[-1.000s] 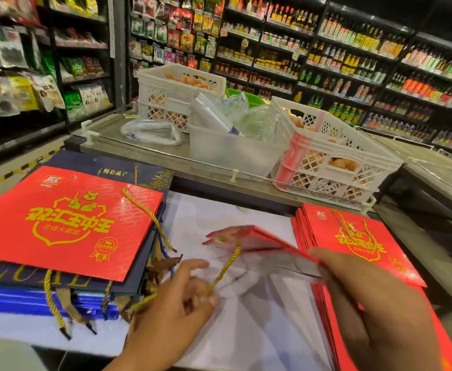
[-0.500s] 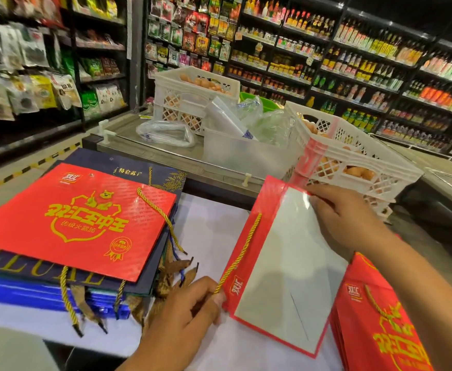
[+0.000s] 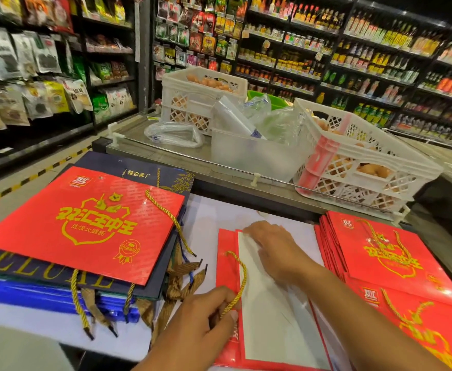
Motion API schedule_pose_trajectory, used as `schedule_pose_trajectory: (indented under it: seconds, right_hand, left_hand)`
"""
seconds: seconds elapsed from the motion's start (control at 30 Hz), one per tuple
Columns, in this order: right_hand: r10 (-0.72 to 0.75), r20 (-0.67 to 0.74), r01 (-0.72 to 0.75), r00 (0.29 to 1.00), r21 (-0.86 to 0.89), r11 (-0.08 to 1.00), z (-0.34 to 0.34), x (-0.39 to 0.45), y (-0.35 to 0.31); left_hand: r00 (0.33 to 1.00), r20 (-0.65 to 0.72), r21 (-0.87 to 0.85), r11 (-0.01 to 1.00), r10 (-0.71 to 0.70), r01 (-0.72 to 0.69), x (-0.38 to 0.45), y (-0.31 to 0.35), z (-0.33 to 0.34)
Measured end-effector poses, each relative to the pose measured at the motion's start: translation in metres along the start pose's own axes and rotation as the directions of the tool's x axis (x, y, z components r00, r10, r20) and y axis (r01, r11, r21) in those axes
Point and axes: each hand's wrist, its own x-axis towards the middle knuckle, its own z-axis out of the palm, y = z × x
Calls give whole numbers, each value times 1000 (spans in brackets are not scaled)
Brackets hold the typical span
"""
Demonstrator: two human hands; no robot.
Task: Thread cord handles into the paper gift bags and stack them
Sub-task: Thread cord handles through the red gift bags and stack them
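A flat red gift bag (image 3: 226, 266) lies face down in front of me, its white inside panel showing. My left hand (image 3: 200, 319) pinches the gold cord handle (image 3: 239, 279) that loops over the bag's left edge. My right hand (image 3: 275, 247) presses flat on the bag's top with straight fingers. A stack of corded bags (image 3: 85, 226), a red one on top of dark blue ones, sits at the left. At the right lies a pile of red bags (image 3: 388, 261).
Behind the white work surface (image 3: 219, 212) runs a metal counter with two white egg crates (image 3: 364, 162), a clear tub and plastic wrap. Loose gold cords and brown ends hang off the left stack. Store shelves surround the area.
The red bag stood tilted up half a second ago; it now lies flat. My right hand came down with it onto the bag. My left hand kept its pinch on the cord.
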Motion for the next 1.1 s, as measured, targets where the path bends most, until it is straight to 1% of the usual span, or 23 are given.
schedule_pose_trajectory:
  seconds: [0.07, 0.1, 0.17, 0.23, 0.27, 0.33, 0.37, 0.43, 0.5, 0.57, 0.63, 0.7, 0.77, 0.93, 1.03, 1.1]
  right_hand:
    - [-74, -83, 88, 994, 185, 979, -4, -23, -22]
    - [-103, -116, 134, 988, 296, 946, -7, -37, -34]
    - [-148, -121, 189, 982, 487, 853, -12, -69, -56]
    - [-161, -100, 188, 982, 590, 785, -9, -95, -70]
    - [-139, -100, 171, 985, 609, 774, -5, -105, -74]
    - [-44, -157, 137, 987, 653, 745, 9, -115, -73]
    - [12, -204, 133, 979, 677, 724, 15, -117, -70]
    - [96, -283, 130, 954, 680, 721, 25, -120, -63]
    - [187, -317, 95, 930, 697, 711, 32, -123, -57]
    - [319, -296, 29, 900, 772, 635, 36, -125, -50]
    - [429, -251, -2, 868, 861, 508, 40, -123, -43]
    - [489, -223, 9, 843, 916, 402, 42, -120, -38]
    - [527, -210, 20, 824, 939, 343, 42, -118, -34]
    - [556, -206, 4, 805, 940, 341, 40, -113, -28]
    - [576, -203, -8, 792, 940, 342, 39, -108, -24]
    - [589, -211, -43, 780, 921, 387, 37, -107, -27]
  left_hand:
    - [1000, 3, -28, 1000, 1, -1, 1, -2, 0]
    - [1000, -1, -28, 1000, -5, 5, 2, -4, 1]
    - [999, -31, -18, 1000, -9, 9, 3, -8, 2]
    - [998, -61, -39, 999, -3, 0, 4, -11, 3]
    - [997, -73, -50, 999, 7, -10, 4, -12, 3]
    - [997, -77, -52, 999, 10, -14, 3, -12, 4]
    - [997, -75, -62, 998, 3, -8, 3, -12, 4]
    - [996, -88, -86, 996, -21, 14, 4, -13, 5]
    - [992, -114, -99, 994, -47, 36, 3, -14, 7]
    - [989, -134, -110, 993, -55, 40, 4, -14, 8]
    - [988, -145, -109, 993, -58, 43, 3, -15, 9]
    - [985, -158, -117, 991, -76, 58, 4, -18, 10]
    - [979, -181, -132, 989, -91, 68, 5, -22, 10]
    - [969, -225, -176, 982, -105, 66, 8, -23, 11]
    - [967, -222, -210, 975, -123, 76, 8, -23, 11]
    - [970, -210, -207, 975, -124, 80, 8, -21, 11]
